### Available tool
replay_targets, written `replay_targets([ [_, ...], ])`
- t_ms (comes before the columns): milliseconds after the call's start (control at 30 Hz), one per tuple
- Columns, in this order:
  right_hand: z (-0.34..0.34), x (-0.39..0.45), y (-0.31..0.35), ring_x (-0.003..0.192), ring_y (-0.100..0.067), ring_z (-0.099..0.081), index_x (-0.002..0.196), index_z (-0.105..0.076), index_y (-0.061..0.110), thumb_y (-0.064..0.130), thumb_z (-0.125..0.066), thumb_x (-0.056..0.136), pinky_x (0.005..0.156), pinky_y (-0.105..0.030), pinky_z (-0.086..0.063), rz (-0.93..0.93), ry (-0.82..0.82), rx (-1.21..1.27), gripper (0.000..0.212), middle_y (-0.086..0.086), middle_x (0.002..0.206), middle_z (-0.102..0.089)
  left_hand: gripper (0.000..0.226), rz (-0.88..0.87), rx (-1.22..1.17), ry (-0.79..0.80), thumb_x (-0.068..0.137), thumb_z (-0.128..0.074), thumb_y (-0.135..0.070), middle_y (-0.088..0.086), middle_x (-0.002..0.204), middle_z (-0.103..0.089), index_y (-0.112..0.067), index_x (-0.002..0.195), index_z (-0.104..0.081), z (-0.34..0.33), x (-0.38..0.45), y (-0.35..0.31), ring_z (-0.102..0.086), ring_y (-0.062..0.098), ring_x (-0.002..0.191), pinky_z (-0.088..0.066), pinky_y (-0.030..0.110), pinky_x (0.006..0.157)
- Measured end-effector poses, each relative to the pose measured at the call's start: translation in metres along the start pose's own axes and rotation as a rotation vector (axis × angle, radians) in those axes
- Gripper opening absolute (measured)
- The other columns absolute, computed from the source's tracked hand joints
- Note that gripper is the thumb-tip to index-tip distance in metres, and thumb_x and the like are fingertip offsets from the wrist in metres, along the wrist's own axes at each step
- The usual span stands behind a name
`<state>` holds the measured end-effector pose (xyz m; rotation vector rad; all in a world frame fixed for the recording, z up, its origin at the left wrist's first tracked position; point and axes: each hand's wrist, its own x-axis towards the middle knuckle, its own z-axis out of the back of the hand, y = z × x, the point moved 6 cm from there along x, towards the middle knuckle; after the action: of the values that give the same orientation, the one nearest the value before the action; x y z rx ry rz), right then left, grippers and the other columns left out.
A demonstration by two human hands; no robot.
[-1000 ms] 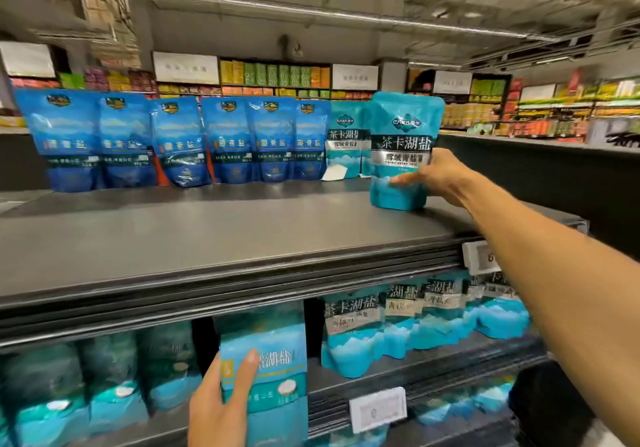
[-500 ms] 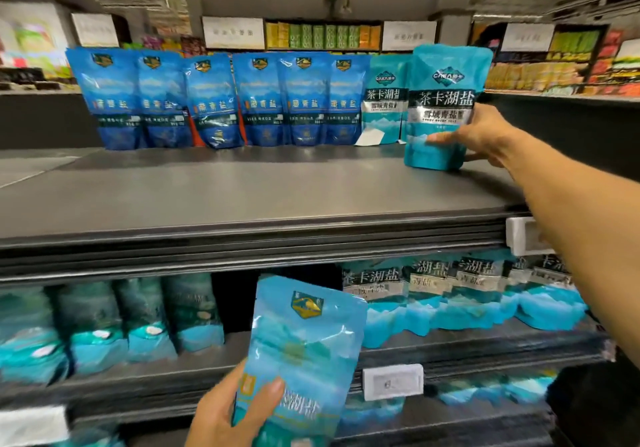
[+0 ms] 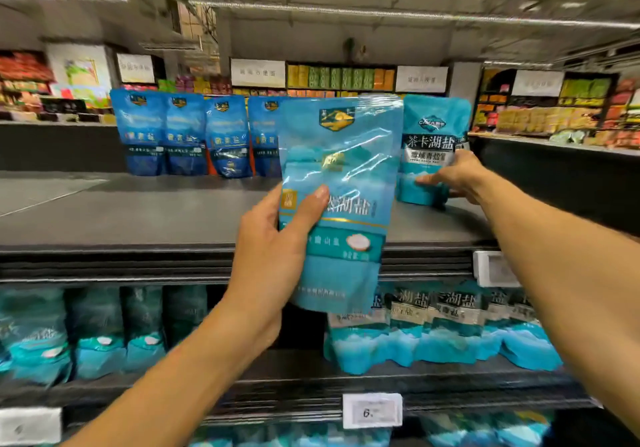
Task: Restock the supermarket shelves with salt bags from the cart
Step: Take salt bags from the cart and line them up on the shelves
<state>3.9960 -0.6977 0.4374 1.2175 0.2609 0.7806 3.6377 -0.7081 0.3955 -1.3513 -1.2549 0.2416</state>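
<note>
Before the top shelf (image 3: 138,225), left grip (image 3: 273,249) holds a salt bag (image 3: 337,204), hiding the blue row's (image 3: 194,135) end

Your hands: two.
Light-blue salt bag (image 3: 337,201) gripped in your left hand (image 3: 273,256): one.
Teal salt bag (image 3: 431,149) upright on the top shelf (image 3: 138,218), under your right hand (image 3: 453,176): one.
Dark-blue salt bags (image 3: 183,133) left of and beyond your left hand: four visible.
White price tags (image 3: 372,410) on the shelf edges below your hands: three.

Bare top shelf (image 3: 145,218) front, dark blue bags (image 3: 194,135) lining back
</note>
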Motion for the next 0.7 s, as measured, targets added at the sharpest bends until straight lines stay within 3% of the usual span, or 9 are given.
replay_targets([
  [67,0.002,0.004,-0.001,0.120,-0.028,-0.055,0.129,-0.050,0.006,0.002,-0.082,0.074,0.106,-0.044,-0.044,-0.026,0.008,0.013,0.064,-0.010,0.126,-0.061,0.015,-0.013,0.017,-0.035,0.094,-0.065,-0.022,-0.002,0.100,-0.077,-0.018,0.106,-0.071,-0.014,0.039,-0.002,-0.074,0.014,0.090,-0.059,0.028,0.068],
  [167,0.010,0.015,-0.005,0.123,-0.029,-0.055,0.130,-0.048,0.005,0.000,-0.079,0.075,0.099,-0.042,-0.047,-0.045,0.020,0.009,0.063,-0.011,0.128,-0.060,0.012,0.020,0.044,-0.070,0.094,-0.065,-0.024,-0.002,0.098,-0.077,-0.019,0.104,-0.069,-0.030,0.094,0.007,-0.074,0.015,0.088,-0.062,0.035,0.072],
  [267,0.022,0.033,-0.011,0.124,-0.030,-0.054,0.128,-0.052,0.004,0.003,-0.082,0.072,0.106,-0.042,-0.045,-0.042,-0.013,-0.039,0.064,-0.013,0.129,-0.061,0.008,0.060,0.046,-0.078,0.095,-0.065,-0.027,-0.002,0.093,-0.077,-0.022,0.099,-0.067,-0.041,0.137,0.026,-0.074,0.014,0.081,-0.060,0.031,0.061],
  [400,0.041,0.070,-0.029,0.122,-0.030,-0.057,0.125,-0.057,0.007,0.004,-0.085,0.069,0.103,-0.043,-0.048,-0.097,-0.053,-0.053,0.062,-0.012,0.125,-0.064,0.013,0.093,0.060,-0.110,0.094,-0.065,-0.028,-0.003,0.091,-0.076,-0.020,0.104,-0.067,-0.053,0.177,0.053,-0.073,0.011,0.070,-0.055,0.024,0.051],
  [533,0.060,0.111,-0.046,0.118,-0.031,-0.059,0.117,-0.061,0.012,0.009,-0.090,0.063,0.097,-0.046,-0.051,-0.154,-0.085,-0.109,0.062,-0.009,0.117,-0.067,0.015,0.122,0.089,-0.112,0.094,-0.065,-0.031,-0.003,0.093,-0.076,-0.023,0.106,-0.067,-0.060,0.204,0.077,-0.074,0.010,0.071,-0.055,0.024,0.050],
  [700,0.072,0.161,-0.064,0.118,-0.032,-0.057,0.116,-0.060,0.016,0.010,-0.093,0.058,0.099,-0.052,-0.050,-0.185,-0.105,-0.154,0.066,-0.009,0.120,-0.066,0.015,0.110,0.108,-0.116,0.092,-0.067,-0.032,-0.007,0.088,-0.077,-0.022,0.102,-0.069,-0.059,0.221,0.098,-0.074,0.010,0.073,-0.056,0.025,0.052],
])
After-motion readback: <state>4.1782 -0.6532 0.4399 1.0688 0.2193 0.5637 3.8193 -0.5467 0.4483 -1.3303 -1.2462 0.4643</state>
